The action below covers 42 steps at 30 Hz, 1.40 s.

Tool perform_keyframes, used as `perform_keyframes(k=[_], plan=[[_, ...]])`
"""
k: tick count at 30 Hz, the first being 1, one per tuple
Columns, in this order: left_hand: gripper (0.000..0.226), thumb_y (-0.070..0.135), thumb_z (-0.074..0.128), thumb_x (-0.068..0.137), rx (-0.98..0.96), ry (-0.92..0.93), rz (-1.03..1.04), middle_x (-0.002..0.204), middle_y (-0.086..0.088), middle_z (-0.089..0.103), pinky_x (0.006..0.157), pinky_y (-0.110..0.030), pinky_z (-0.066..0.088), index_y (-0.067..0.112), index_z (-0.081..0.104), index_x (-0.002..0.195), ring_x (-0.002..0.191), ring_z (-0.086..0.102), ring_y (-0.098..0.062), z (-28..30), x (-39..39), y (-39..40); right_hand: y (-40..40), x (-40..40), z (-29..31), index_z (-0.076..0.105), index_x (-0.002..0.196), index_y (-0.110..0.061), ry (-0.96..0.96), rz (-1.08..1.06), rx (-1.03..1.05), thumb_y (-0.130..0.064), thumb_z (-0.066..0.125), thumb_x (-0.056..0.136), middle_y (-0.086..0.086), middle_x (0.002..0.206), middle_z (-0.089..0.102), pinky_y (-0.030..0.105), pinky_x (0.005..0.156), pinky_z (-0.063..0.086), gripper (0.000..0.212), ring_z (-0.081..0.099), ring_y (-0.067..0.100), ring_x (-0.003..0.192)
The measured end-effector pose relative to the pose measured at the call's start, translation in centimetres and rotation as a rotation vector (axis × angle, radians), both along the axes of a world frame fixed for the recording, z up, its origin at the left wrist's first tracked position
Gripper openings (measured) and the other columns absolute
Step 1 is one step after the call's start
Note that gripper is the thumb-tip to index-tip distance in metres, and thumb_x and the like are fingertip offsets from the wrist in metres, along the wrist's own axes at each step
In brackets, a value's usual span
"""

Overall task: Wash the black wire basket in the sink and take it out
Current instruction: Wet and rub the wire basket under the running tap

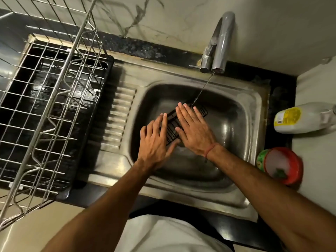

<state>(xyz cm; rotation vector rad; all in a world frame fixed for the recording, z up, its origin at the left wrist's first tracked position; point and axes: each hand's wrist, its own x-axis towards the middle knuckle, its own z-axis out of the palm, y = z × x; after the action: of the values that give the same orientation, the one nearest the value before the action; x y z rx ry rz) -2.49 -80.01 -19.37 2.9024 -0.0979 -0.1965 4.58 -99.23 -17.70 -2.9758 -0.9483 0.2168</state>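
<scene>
Black wire basket [201,110], a small rectangular rack of thin dark rods, sits tilted inside the stainless steel sink [254,99], held between my two hands over the bowl. My left hand [154,140] lies against its near left side with the fingers straight and spread and the thumb reaching under its lower corner. My right hand [192,126] lies flat across the top of it, fingers straight and close together, covering most of the middle; a thin red thread [211,149] circles that wrist. Neither of my hands curls round the wires; both press on the basket with flat fingers. A thin stream of water [203,88] runs from the curved chrome tap [221,42] and lands at the basket's far end, just beyond my right fingertips.

To the left, a silver wire dish rack [54,99] stands on a black drip tray [107,73] beside the sink's ribbed drainer. On the pale desk [316,84] to the right lie a white plastic bottle with a yellow label [300,118] on its side and, nearer me, a round red-rimmed tub [281,166].
</scene>
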Motion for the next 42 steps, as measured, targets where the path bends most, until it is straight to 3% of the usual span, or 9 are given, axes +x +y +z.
perform_keyframes(k=[4, 8, 13, 17, 21, 25, 35, 38, 42], plan=[[0.104, 0.073, 0.045, 0.102, 0.047, 0.021, -0.028, 0.178, -0.011, 0.012, 0.122, -0.054, 0.033, 0.012, 0.0, 0.173, 0.151, 0.034, -0.033, 0.1, -1.1, -0.4, -1.6, 0.5, 0.1, 0.0, 0.169, -0.01, 0.029, 0.042, 0.033, -0.046, 0.018, 0.115, 0.009, 0.177, -0.004, 0.048, 0.132, 0.013, 0.067, -0.006, 0.021, 0.163], [0.105, 0.068, 0.052, 0.102, 0.07, 0.052, -0.009, 0.176, -0.011, 0.016, 0.119, -0.056, 0.037, 0.012, 0.0, 0.173, 0.147, 0.037, -0.035, 0.5, -0.7, -0.8, -3.0, 2.4, 0.4, -0.001, 0.167, -0.006, 0.062, -0.314, 0.053, -0.054, 0.012, 0.112, 0.014, 0.176, -0.003, 0.048, 0.133, 0.011, 0.074, -0.005, 0.024, 0.163], [0.109, 0.073, 0.053, 0.1, 0.062, 0.097, -0.027, 0.176, -0.011, 0.016, 0.119, -0.055, 0.037, 0.016, -0.004, 0.173, 0.148, 0.036, -0.036, 0.2, -0.3, -0.6, -4.4, 1.9, 0.9, 0.002, 0.167, -0.004, 0.042, 0.067, 0.001, -0.057, 0.009, 0.112, 0.015, 0.176, -0.003, 0.049, 0.132, 0.013, 0.077, -0.003, 0.025, 0.163], [0.114, 0.078, 0.052, 0.097, 0.076, 0.125, -0.036, 0.177, -0.011, 0.014, 0.118, -0.055, 0.036, 0.018, -0.01, 0.172, 0.149, 0.036, -0.037, 0.2, 0.1, -0.4, -3.4, 2.7, 1.7, 0.003, 0.167, -0.005, 0.091, -0.209, 0.077, -0.053, 0.016, 0.112, 0.014, 0.176, -0.002, 0.049, 0.133, 0.009, 0.074, -0.003, 0.025, 0.163], [0.115, 0.079, 0.051, 0.097, 0.079, 0.137, -0.045, 0.176, -0.011, 0.013, 0.114, -0.055, 0.038, 0.019, -0.012, 0.172, 0.146, 0.037, -0.038, 0.6, 0.5, -0.1, -2.4, 2.1, 1.5, 0.002, 0.168, -0.008, 0.052, 0.15, 0.072, -0.053, 0.021, 0.112, 0.011, 0.176, -0.002, 0.05, 0.132, 0.011, 0.074, -0.004, 0.023, 0.163], [0.117, 0.079, 0.053, 0.096, 0.073, 0.177, -0.049, 0.176, -0.011, 0.01, 0.117, -0.056, 0.036, 0.021, -0.016, 0.171, 0.148, 0.035, -0.038, 0.9, 0.8, 0.0, -3.1, 2.9, 1.3, -0.001, 0.168, -0.008, 0.102, -0.224, 0.137, -0.055, 0.02, 0.112, 0.013, 0.175, -0.006, 0.047, 0.133, 0.003, 0.076, -0.007, 0.023, 0.163], [0.118, 0.079, 0.057, 0.094, 0.06, 0.203, -0.085, 0.175, -0.011, 0.012, 0.115, -0.057, 0.037, 0.024, -0.013, 0.172, 0.146, 0.035, -0.038, 1.4, 2.5, 0.8, -5.7, 4.5, 2.2, 0.005, 0.168, -0.009, 0.003, 0.104, -0.045, -0.059, 0.015, 0.11, 0.016, 0.175, 0.002, 0.049, 0.133, 0.007, 0.077, 0.0, 0.026, 0.163], [0.118, 0.08, 0.057, 0.094, 0.04, 0.237, -0.083, 0.175, -0.01, 0.013, 0.113, -0.059, 0.037, 0.026, -0.014, 0.172, 0.145, 0.036, -0.04, 1.7, 3.4, 1.5, -4.3, 5.6, 3.8, 0.012, 0.167, -0.006, 0.03, 0.046, -0.014, -0.067, 0.012, 0.107, 0.015, 0.175, 0.01, 0.05, 0.132, 0.009, 0.085, 0.006, 0.024, 0.163], [0.117, 0.086, 0.048, 0.091, 0.058, 0.239, -0.085, 0.174, -0.01, 0.015, 0.11, -0.057, 0.04, 0.029, -0.015, 0.172, 0.142, 0.039, -0.04, 1.7, 4.3, 2.2, -1.0, 3.4, 3.0, 0.009, 0.168, -0.008, 0.07, 0.27, 0.029, -0.074, 0.018, 0.105, 0.01, 0.176, 0.005, 0.049, 0.132, 0.006, 0.091, 0.003, 0.021, 0.163]])
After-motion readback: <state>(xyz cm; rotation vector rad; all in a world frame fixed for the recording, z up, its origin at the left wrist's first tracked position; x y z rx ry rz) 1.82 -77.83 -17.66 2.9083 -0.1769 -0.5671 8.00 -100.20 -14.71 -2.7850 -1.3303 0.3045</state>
